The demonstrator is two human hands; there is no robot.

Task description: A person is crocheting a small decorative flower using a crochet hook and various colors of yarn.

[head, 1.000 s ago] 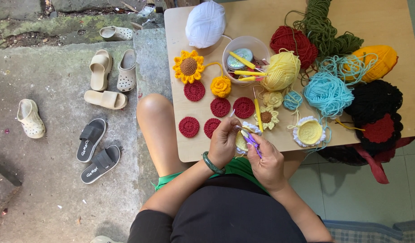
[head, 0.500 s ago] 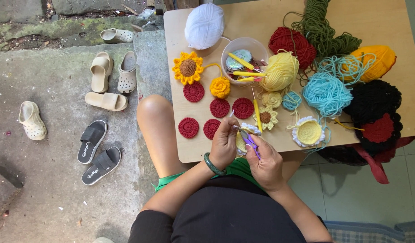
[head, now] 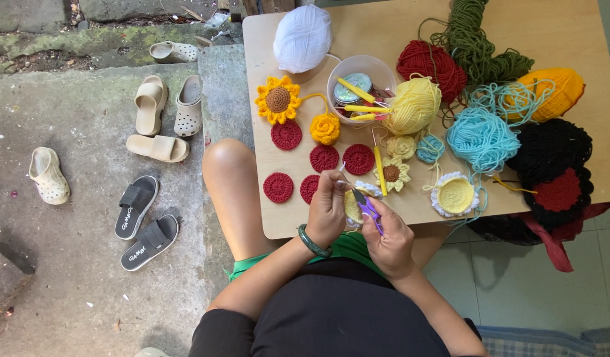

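I see both hands meeting at the near edge of the worktop [head: 411, 26], just in front of the body. The left hand [head: 326, 210] is closed around a small crochet piece [head: 352, 206], yellow with a white border, pinched between thumb and fingers. The right hand [head: 391, 239] is closed on a small pair of purple-handled snips [head: 368, 206], held like a pen.

The relation that matters: the snips lie directly against the right side of the crochet piece, touching or nearly so. Their long axis runs on a diagonal, from the right palm up and to the left toward the left fingertips. The piece sits between the two hands, nearer the left, which carries it; the right only brings the tool to it.

A thin pale strand or needle tip [head: 343, 168] stands up from the left fingertips; I cannot tell which it is.

Hidden or unclear: the blade tips are covered by the left fingers, so I cannot tell whether they are parted or closed on yarn. Most of the crochet piece is masked by both hands. One red round [head: 311, 188] just left of the left hand is half covered by it. A green bangle [head: 312, 242] rings the left wrist.
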